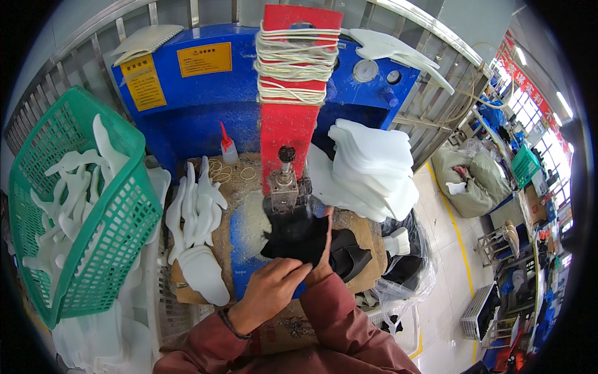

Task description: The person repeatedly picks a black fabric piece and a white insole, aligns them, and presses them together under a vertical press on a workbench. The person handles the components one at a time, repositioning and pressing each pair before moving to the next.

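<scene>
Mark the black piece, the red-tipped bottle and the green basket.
Black piece (296, 240), head view: middle of its upper surface.
Red-tipped bottle (230, 154), head view: its translucent body.
Green basket (117, 225), head view: its perforated side wall.

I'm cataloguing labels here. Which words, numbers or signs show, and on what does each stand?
Wording left unquoted:
Wide yellow label on the blue machine: warning triangle, dark characters.
Tall yellow label, same machine: lines too small to read.
Red banner: white characters, partly blurred.
Blue board: pale lettering, too small.
Larger gauge, smaller gauge: markings too small.
</scene>
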A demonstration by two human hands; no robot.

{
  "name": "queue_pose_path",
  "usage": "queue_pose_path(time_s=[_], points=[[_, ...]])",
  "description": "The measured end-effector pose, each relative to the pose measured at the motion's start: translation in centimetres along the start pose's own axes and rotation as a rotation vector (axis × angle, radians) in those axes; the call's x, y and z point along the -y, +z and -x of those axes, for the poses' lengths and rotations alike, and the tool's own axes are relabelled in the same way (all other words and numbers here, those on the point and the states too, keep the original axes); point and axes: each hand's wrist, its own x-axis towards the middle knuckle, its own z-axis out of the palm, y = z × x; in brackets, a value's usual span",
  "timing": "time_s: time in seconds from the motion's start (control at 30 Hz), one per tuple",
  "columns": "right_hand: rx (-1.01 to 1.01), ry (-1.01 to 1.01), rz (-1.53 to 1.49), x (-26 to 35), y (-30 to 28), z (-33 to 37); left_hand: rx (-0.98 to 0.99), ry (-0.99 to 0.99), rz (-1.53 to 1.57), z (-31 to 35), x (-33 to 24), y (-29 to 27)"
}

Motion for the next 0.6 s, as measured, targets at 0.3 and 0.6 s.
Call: queue_pose_path(time_s=[0.3,0.6], points=[[-0.175,0.065,0.167,-2.2,1.6,-2.4,-0.088,-0.061,-0.051,0.4,1.0,-1.3],[0.056,-0.097,0.127,1.6,0.9,1.5,-0.025,0.046,0.047,-0.6,-0.4,1.5]])
